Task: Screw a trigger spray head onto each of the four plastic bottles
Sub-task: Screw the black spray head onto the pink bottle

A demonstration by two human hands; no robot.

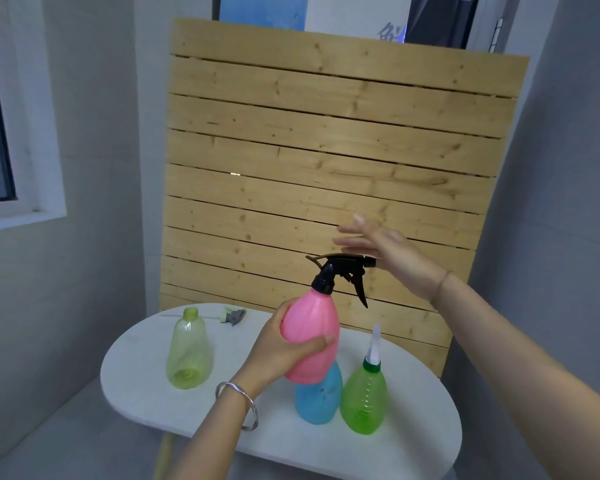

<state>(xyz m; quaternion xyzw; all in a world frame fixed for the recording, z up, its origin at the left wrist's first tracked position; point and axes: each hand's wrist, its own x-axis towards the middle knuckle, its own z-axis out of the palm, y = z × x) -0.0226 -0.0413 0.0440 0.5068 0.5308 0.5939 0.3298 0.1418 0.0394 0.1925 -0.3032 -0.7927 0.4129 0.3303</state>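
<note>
My left hand [279, 348] grips the pink bottle [314, 334] by its body and holds it tilted above the table. A black trigger spray head [343, 271] sits on its neck. My right hand [381, 251] hovers just behind the head's nozzle with straight, blurred fingers and holds nothing. A blue bottle [317, 398] stands behind the pink one, its top hidden. To its right stands a green bottle [363, 398] with a white spray head [374, 348]. At the left a yellow-green bottle [189, 355] stands with an open neck. A loose grey spray head [232, 315] lies at the back.
The bottles stand on a small white oval table [146, 382]. A slatted wooden panel [326, 150] leans upright right behind it. Grey walls close in on both sides, with a window at the left.
</note>
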